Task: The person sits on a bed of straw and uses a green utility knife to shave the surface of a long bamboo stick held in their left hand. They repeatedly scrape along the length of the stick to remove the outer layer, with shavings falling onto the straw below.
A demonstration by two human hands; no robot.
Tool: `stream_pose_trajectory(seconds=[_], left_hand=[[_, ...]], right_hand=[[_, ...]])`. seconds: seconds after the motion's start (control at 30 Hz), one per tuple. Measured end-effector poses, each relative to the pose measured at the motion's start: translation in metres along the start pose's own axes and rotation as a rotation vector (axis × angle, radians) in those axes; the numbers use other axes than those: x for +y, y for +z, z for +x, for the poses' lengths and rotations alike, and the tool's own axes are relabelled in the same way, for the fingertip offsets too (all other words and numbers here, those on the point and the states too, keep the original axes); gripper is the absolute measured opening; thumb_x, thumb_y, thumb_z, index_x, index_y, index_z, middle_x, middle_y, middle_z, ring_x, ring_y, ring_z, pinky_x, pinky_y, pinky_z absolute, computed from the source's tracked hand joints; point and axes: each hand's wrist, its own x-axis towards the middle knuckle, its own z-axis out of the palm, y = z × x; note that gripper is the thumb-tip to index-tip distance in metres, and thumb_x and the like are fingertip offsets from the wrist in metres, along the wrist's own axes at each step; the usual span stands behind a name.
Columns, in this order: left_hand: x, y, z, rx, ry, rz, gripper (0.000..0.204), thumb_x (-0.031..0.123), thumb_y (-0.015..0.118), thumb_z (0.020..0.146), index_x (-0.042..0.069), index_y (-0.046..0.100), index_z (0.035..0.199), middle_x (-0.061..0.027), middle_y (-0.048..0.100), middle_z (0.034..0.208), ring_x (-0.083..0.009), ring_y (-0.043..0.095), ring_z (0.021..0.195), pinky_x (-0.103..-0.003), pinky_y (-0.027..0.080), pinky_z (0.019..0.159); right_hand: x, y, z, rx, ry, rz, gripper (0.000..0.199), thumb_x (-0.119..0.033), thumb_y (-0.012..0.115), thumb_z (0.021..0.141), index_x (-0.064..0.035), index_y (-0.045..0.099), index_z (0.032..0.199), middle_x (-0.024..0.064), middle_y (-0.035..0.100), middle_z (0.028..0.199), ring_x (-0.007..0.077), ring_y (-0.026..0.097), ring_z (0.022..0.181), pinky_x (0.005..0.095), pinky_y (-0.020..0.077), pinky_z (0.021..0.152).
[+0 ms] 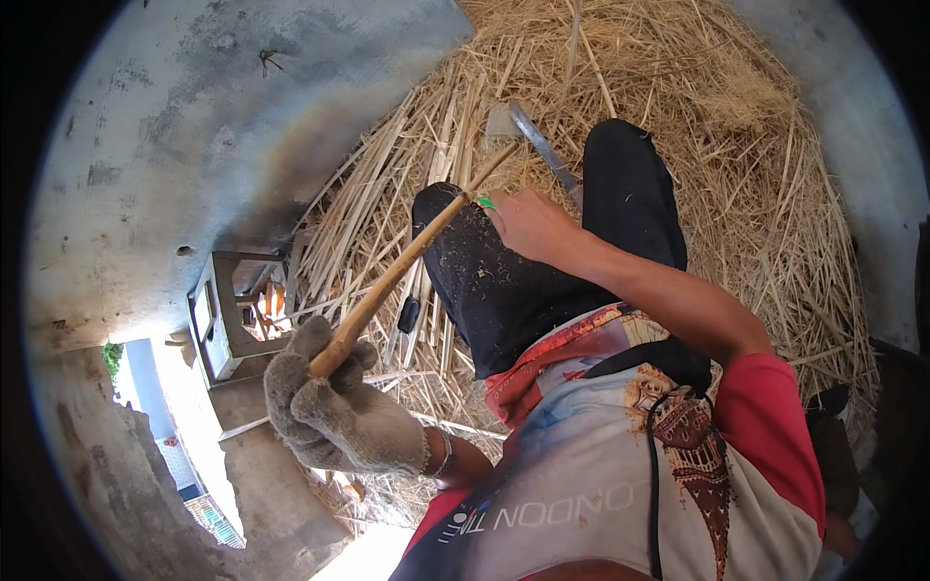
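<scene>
My left hand (334,412), in a knitted grey work glove, is closed round the thick end of a long tapering wooden stick (392,278). The stick slants up and away to the right, across my dark trousers. My bare right hand (531,225) is closed beside the stick's farther part, over my lap. A small green thing (485,202) pokes out between its fingers and the stick; the rest of it is hidden in the hand. Beyond the stick's thin end lies a curved metal blade (544,145), its lower part between my knees, with a grey block (502,121) next to it.
Dry straw and split stalks (736,184) are heaped all round my legs. A small dark object (409,314) lies by my left leg. A wooden frame (225,315) stands against the stained wall (194,174) at left, near a bright opening.
</scene>
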Motion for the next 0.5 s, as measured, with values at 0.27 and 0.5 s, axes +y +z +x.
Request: stream_pose_trajectory(seconds=[0.27,0.5], left_hand=[[-0.002,0.007,0.012,0.036,-0.055,0.053,0.036,0.024,0.058,0.100,-0.009,0.059,0.114,-0.0300,0.070,0.096,-0.0280,0.072,0.068,-0.023,0.056,0.046],[0.006,0.017,0.002,0.046,-0.028,0.013,0.037,0.025,0.057,0.101,-0.010,0.058,0.114,-0.0317,0.067,0.098,-0.0334,0.072,0.080,-0.024,0.058,0.047]], right_hand=[[0.032,0.027,0.016,0.075,0.078,0.011,0.022,-0.019,0.057,0.099,0.0028,0.060,0.101,0.0301,0.059,0.064,0.0499,0.061,0.065,0.0550,0.0487,0.061],[-0.016,0.016,-0.004,0.208,0.014,0.236,0.023,-0.020,0.056,0.099,0.0026,0.059,0.102,0.0282,0.061,0.065,0.0492,0.062,0.064,0.0548,0.0490,0.060]])
